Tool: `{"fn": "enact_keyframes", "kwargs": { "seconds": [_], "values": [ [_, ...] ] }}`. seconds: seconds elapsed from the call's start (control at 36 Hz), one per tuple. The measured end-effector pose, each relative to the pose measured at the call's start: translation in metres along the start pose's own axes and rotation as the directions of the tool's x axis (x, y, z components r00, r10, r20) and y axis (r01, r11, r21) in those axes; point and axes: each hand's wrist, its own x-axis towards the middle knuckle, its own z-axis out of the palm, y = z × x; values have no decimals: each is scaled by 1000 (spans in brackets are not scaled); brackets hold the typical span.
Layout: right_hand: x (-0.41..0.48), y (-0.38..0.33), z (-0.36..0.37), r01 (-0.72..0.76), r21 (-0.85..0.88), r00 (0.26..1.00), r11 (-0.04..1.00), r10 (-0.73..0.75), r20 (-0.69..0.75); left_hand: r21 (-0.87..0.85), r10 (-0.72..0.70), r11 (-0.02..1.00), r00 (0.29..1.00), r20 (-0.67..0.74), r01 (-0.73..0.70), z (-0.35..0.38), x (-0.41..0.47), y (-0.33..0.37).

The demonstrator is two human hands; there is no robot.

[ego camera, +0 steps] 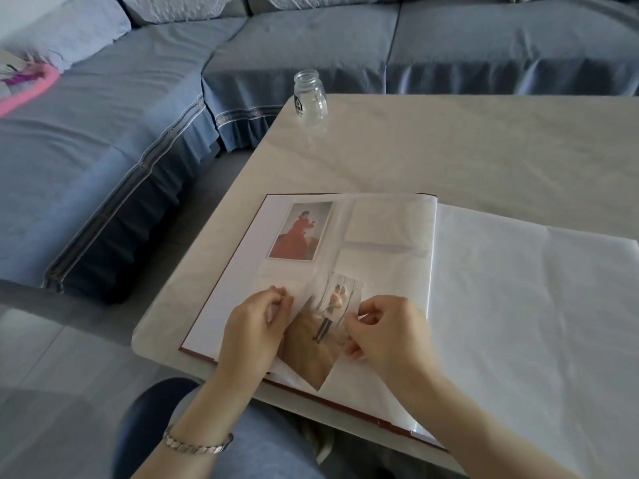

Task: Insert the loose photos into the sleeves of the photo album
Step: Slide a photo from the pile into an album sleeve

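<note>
An open photo album [224, 292] with a brown edge lies on the table's near left corner. Its upper left sleeve holds a photo of a figure in a red dress [300, 231]. A loose photo of a standing couple [325, 326] lies tilted over the lower part of the page, its top part under the clear sleeve film. My right hand [387, 328] pinches the photo's right edge. My left hand [257, 326] pinches the clear sleeve film at the photo's left. The upper right sleeve [387, 223] looks blank.
White sheets [518, 305] cover the album's right side. A small clear glass jar [310, 98] stands at the table's far left corner. The pale marble table [466, 146] stretches right. A blue sofa [138, 115] wraps the left and back. My knees are below the table edge.
</note>
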Motion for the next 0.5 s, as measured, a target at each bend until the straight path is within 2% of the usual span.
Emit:
{"fn": "enact_keyframes", "kwargs": {
  "seconds": [0.08,0.22,0.36,0.5],
  "values": [
    [2,1,5,-65,47,996,997,62,65,13,-1,1000,1000,-6,1,1,-2,0],
    [11,-1,8,-76,48,990,996,70,124,30,-17,999,999,-32,18,4,-5,0],
    [21,-8,15,-128,121,976,984,103,194,31,-13,999,1000,-6,13,4,-5,0],
    [32,-13,37,-129,75,961,989,106,256,49,23,998,999,28,-25,4,-2,-6]
  ]
}}
